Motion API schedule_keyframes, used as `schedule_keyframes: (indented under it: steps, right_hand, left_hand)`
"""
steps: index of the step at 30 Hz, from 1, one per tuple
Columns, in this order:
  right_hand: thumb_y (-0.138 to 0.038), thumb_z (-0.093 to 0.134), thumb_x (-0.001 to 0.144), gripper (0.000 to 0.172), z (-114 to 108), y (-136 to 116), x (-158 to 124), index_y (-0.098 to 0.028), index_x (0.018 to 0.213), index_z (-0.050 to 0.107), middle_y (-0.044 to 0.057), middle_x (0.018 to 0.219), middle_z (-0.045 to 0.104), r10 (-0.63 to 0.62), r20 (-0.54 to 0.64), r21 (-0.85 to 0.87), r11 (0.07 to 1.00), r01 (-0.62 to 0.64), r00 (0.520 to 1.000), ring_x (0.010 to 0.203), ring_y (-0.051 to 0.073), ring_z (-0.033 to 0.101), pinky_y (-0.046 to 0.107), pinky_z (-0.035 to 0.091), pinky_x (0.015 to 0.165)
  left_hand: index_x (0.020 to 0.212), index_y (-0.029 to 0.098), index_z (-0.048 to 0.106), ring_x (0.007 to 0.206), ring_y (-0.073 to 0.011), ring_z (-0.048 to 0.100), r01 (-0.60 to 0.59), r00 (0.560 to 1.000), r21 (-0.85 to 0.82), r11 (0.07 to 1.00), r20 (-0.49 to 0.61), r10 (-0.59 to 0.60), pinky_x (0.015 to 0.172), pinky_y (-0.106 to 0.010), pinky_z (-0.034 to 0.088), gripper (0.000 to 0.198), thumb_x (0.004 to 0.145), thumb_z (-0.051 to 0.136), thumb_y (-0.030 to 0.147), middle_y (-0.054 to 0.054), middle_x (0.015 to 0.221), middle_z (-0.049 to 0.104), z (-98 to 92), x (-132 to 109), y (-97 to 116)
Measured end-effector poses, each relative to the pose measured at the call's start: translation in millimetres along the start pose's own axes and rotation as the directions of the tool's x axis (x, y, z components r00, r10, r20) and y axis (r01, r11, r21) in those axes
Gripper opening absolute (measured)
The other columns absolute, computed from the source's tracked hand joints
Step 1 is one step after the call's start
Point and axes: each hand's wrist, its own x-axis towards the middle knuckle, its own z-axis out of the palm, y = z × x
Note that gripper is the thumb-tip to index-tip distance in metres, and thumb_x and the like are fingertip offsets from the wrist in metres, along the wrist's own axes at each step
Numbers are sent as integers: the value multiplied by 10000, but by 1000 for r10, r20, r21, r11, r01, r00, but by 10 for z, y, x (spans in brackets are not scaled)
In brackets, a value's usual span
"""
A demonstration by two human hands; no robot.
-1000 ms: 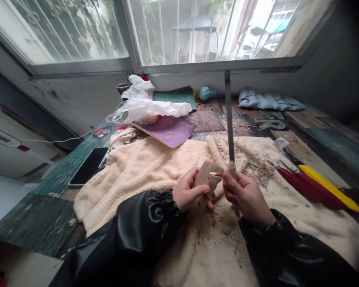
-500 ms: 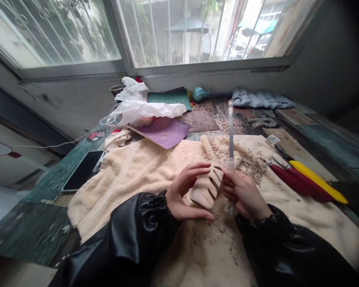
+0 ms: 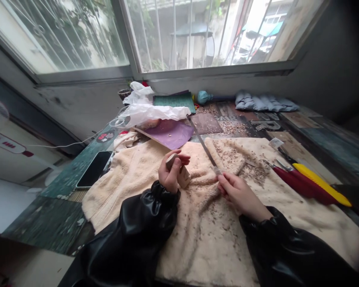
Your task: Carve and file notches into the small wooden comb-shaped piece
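My left hand (image 3: 171, 171) is closed around a small pale wooden piece (image 3: 184, 177). One end of the piece pokes out above the thumb, and the palm and fingers hide much of the rest. My right hand (image 3: 237, 192) pinches the near end of a long, narrow metal blade (image 3: 204, 147), where a pale wrapping shows. The blade slants away up and to the left, apart from the wooden piece; whether it is a file or a saw blade I cannot tell. Under both hands spreads a cream towel (image 3: 131, 175) strewn with wood shavings.
Red-handled tools (image 3: 296, 181) and a yellow-handled tool (image 3: 321, 183) lie at the right. A phone (image 3: 95, 169) rests at the left. Behind are a purple sheet (image 3: 173, 134), a white plastic bag (image 3: 155, 111), a green mat (image 3: 175, 102) and a grey-blue cushion (image 3: 265, 100).
My left hand has turned and moved up and left, so the slotted face of the wooden piece no longer shows. The blade has swung from upright to leaning left, away from the piece.
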Motion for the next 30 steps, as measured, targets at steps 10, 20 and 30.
schedule_keyframes:
  steps: [10,20,30]
  right_hand:
    - [-520,490,711,350,170,-218,-216,-171,738,492,-108,432,288,235,172,76,965,-251,957,318,28,192,166,113,314]
    - [-310,438,808,254,169,-239,-437,-153,621,506,-92,391,317,286,98,-10,958,-286,953,294,24,205,168,144,297]
    - [-240,408,850,262,213,-305,-501,-139,631,511,-71,399,353,330,62,14,943,-332,942,291,23,265,157,174,295]
  left_hand:
    - [654,152,493,424,-77,471,16,996,-218,976,88,3,448,-218,412,314,703,604,441,43,477,457,-69,179,-33]
    - [482,132,526,326,-59,367,11,931,-76,997,364,18,324,-199,252,486,733,526,547,17,392,397,157,194,11]
    - [771,112,630,459,-100,519,8,932,109,994,359,-47,465,-229,406,468,724,520,564,-18,516,565,241,164,-39]
